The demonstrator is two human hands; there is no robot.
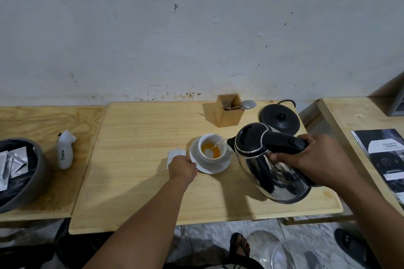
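Observation:
A white cup (213, 140) stands on a white saucer (215, 167) on the wooden table (142, 137). Orange liquid and a white tea bag lie in the cup. My right hand (314, 159) grips the black handle of a steel electric kettle (266, 168), which is tilted left. A thin stream of water runs from its spout into the cup. My left hand (182, 169) holds the saucer's near-left rim. A white paper wrapper (175, 155) lies just left of the saucer, partly under my hand.
The black kettle base (279, 119) sits at the back right, beside a wooden box (228, 112) holding a spoon (248, 104). On the left table are a dark bowl of foil sachets (19, 170) and a white bottle (64, 152). Booklets (384, 159) lie at right.

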